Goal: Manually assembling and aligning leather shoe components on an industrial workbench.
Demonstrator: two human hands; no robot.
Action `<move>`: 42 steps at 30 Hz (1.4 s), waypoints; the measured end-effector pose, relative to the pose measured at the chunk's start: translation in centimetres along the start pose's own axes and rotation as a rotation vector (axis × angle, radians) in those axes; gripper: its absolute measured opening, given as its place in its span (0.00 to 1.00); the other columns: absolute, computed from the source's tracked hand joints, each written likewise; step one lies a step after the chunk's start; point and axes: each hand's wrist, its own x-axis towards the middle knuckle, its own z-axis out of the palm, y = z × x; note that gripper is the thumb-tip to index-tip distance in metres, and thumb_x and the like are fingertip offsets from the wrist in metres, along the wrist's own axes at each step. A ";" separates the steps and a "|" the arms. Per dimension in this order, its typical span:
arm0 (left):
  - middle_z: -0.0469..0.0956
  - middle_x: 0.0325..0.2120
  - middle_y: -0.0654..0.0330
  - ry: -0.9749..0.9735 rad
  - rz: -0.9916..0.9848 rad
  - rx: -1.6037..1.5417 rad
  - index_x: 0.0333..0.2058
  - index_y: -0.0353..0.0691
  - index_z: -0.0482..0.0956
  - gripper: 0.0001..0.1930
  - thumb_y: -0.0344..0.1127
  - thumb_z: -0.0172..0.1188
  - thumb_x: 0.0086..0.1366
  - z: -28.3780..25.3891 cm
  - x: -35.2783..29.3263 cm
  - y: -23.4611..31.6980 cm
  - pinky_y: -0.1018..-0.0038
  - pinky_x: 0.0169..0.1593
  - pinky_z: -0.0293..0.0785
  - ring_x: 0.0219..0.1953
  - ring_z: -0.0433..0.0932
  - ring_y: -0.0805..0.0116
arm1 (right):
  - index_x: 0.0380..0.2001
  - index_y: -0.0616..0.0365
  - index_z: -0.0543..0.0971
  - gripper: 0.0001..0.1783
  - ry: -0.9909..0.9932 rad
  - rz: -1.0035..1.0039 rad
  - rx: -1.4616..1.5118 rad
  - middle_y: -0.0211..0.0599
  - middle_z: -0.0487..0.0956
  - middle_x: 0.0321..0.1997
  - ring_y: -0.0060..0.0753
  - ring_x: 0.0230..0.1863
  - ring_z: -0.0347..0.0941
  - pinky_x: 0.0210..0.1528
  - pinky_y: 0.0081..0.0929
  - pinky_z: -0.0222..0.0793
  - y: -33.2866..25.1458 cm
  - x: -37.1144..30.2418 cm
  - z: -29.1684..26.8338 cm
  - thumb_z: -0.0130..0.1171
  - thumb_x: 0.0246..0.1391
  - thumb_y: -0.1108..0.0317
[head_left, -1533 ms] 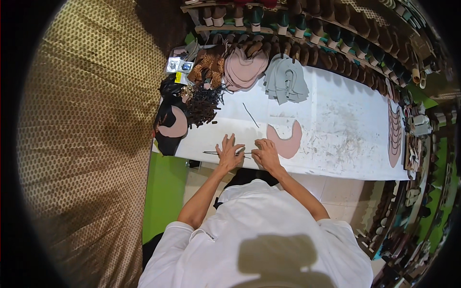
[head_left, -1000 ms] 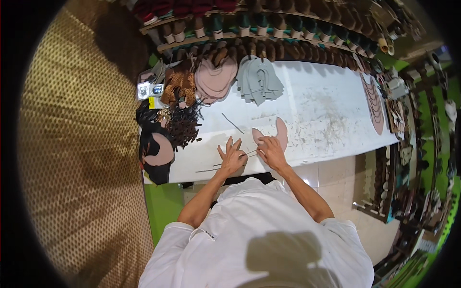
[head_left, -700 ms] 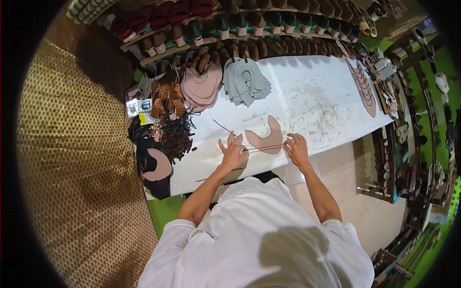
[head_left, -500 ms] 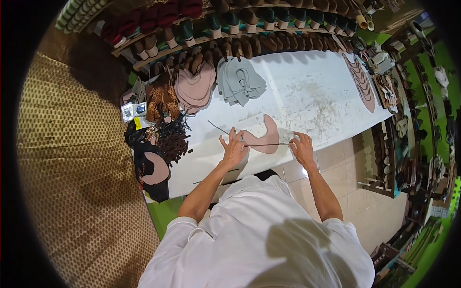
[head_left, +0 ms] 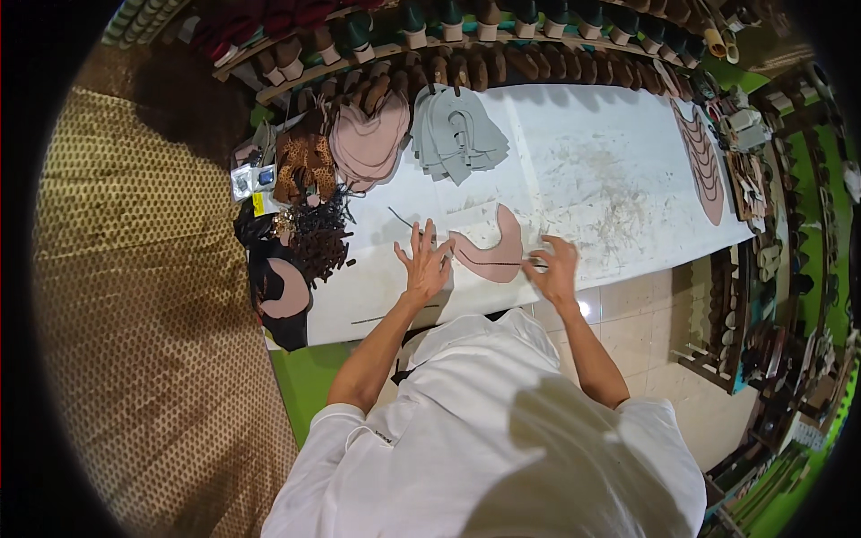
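A curved pink shoe-upper piece (head_left: 508, 235) lies flat on the white tabletop before me. A thin dark strip (head_left: 489, 264) crosses its lower part, from the left lobe out past the right edge. My left hand (head_left: 425, 266) has its fingers spread, with the tips at the left edge of the pink piece. At the other side, my right hand (head_left: 555, 272) pinches the strip's right end between thumb and forefinger. Another thin dark strip (head_left: 399, 216) lies beyond my left hand, and one more (head_left: 395, 315) near the table's front edge.
Stacks of grey pieces (head_left: 457, 134) and pink pieces (head_left: 369, 142) lie at the back. Dark strips and trimmings (head_left: 314, 238) are heaped on the left. Scraps (head_left: 619, 193) litter the white table (head_left: 574, 108). Shoe racks (head_left: 502, 54) line the back; overlapping pink pieces (head_left: 704, 170) lie far right.
My left fingers have spread and shifted slightly left, uncovering the pink piece's left lobe. My right hand has come in closer to its right edge. The strip now lies along the piece.
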 end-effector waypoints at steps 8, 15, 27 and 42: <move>0.45 0.78 0.50 -0.042 -0.044 0.023 0.60 0.64 0.78 0.26 0.37 0.66 0.63 0.7 -0.4 0.6 0.18 0.64 0.35 0.79 0.38 0.39 | 0.32 0.53 0.89 0.11 -0.267 -0.234 0.258 0.36 0.79 0.47 0.42 0.54 0.71 0.60 0.44 0.60 -7.5 3.1 6.0 0.74 0.47 0.60; 0.49 0.78 0.56 -0.039 0.002 0.081 0.61 0.58 0.77 0.26 0.37 0.65 0.64 0.7 -0.5 0.4 0.18 0.64 0.37 0.79 0.40 0.42 | 0.34 0.52 0.89 0.10 -0.413 -0.032 0.156 0.32 0.81 0.44 0.40 0.52 0.70 0.57 0.46 0.55 -8.2 3.6 6.2 0.70 0.54 0.59; 0.67 0.70 0.67 -0.045 0.131 0.071 0.62 0.47 0.75 0.25 0.32 0.60 0.64 0.4 -0.3 0.5 0.18 0.63 0.38 0.77 0.49 0.48 | 0.34 0.50 0.89 0.08 -0.388 0.021 0.143 0.29 0.87 0.33 0.39 0.44 0.77 0.57 0.47 0.54 -7.4 6.3 6.7 0.67 0.56 0.61; 0.55 0.73 0.47 -0.057 -0.024 -0.057 0.65 0.47 0.73 0.28 0.29 0.56 0.65 -0.9 -1.0 2.4 0.20 0.68 0.33 0.78 0.43 0.42 | 0.37 0.50 0.89 0.08 -0.278 -0.130 0.326 0.32 0.83 0.42 0.39 0.49 0.76 0.58 0.48 0.54 -8.5 8.4 9.2 0.65 0.60 0.61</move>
